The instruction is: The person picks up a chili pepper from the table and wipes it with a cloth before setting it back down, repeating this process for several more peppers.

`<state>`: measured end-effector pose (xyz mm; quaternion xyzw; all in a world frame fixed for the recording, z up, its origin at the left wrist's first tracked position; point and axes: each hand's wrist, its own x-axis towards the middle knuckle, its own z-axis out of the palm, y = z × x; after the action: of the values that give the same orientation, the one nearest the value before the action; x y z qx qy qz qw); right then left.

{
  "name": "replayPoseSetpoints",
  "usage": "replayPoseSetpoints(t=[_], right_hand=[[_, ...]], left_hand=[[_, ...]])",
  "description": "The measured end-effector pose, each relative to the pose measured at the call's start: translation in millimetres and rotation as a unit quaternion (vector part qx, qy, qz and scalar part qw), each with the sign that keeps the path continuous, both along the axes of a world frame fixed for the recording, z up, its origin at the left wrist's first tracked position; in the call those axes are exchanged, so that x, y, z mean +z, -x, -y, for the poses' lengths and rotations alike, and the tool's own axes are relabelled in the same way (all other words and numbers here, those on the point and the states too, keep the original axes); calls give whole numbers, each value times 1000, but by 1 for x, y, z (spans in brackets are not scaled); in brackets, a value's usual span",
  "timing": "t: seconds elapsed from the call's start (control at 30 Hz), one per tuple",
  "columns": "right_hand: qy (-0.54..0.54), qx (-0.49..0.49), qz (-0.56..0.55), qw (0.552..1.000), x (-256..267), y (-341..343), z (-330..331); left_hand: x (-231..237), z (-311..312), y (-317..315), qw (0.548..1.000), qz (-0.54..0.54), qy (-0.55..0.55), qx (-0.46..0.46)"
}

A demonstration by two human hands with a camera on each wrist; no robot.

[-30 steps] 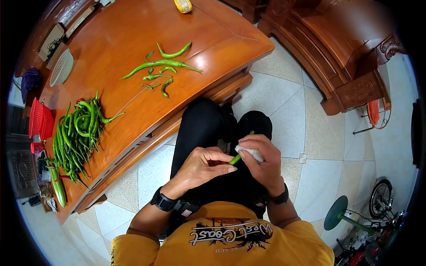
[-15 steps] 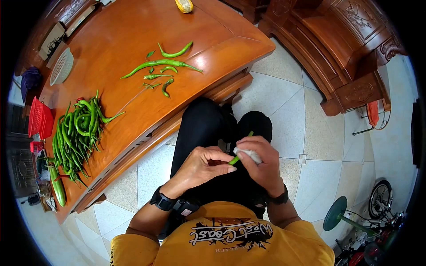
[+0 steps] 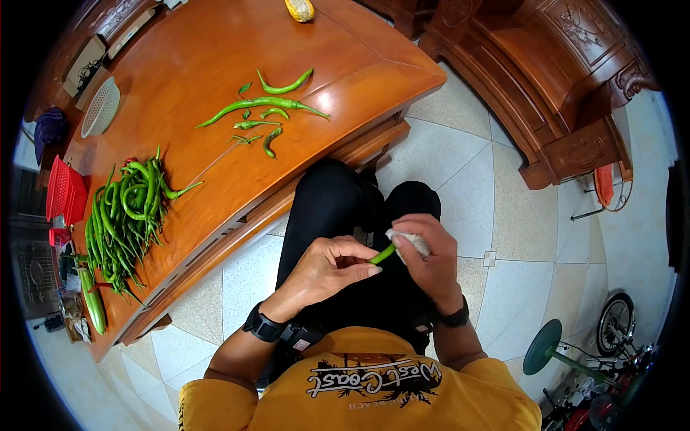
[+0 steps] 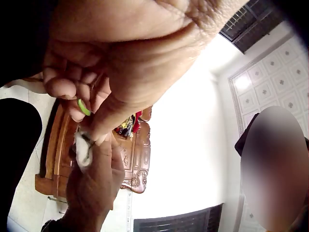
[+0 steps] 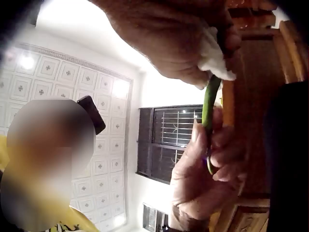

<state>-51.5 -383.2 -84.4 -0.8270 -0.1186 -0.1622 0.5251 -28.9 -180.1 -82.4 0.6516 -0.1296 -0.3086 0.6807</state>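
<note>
Between the thumb and fingers of my left hand (image 3: pixel 323 269) is one end of a green chili pepper (image 3: pixel 386 253), held above the lap. My right hand (image 3: pixel 435 260) grips a crumpled white tissue (image 3: pixel 412 243) wrapped about the pepper's other end, which is hidden under it. The right wrist view shows the pepper (image 5: pixel 209 104) running from the tissue (image 5: pixel 212 60) down to the left fingers (image 5: pixel 227 152). Its lower tip pokes out below them. In the left wrist view the pepper's green tip (image 4: pixel 83 107) shows beside the left thumb.
A heap of green chili peppers (image 3: pixel 118 223) lies on the wooden table (image 3: pixel 180 65), with several loose ones (image 3: pixel 248 106) farther along. A cucumber-like green vegetable (image 3: pixel 93 302), a red basket (image 3: pixel 66 192), a white basket (image 3: pixel 100 108) and a yellow vegetable (image 3: pixel 300 9) are also there.
My right hand and tissue first slid slightly toward the left hand, then away along the pepper. The far tip that stuck out past the tissue is now covered. My left hand keeps its place.
</note>
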Motion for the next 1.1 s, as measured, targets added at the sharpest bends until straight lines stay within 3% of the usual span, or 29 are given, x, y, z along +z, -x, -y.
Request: replayPoseSetpoints(t=[0.23,0.6,0.7,0.77,0.93,1.03,1.1], right_hand=[[-43,58,-25,997,4,7,-13],[-15,-13,-9,1000,0,-2,2],[-7,-17,-5,1000,-2,-3,2],[0,-19,-7,1000,-1,-2,3],[14,-27,-10,999,-4,-2,3],[20,-20,-6,1000,-8,-3,4],[25,-20,-8,999,-8,-4,4]], left_hand=[[-4,1,0,999,-28,21,17],[29,-30,-9,1000,-11,21,2],[52,-55,-13,998,36,-14,46],[69,-75,-14,990,21,-49,133],[88,-142,-22,910,224,-144,317],[97,-178,-26,826,293,-248,413],[99,-197,-29,725,344,-380,460]])
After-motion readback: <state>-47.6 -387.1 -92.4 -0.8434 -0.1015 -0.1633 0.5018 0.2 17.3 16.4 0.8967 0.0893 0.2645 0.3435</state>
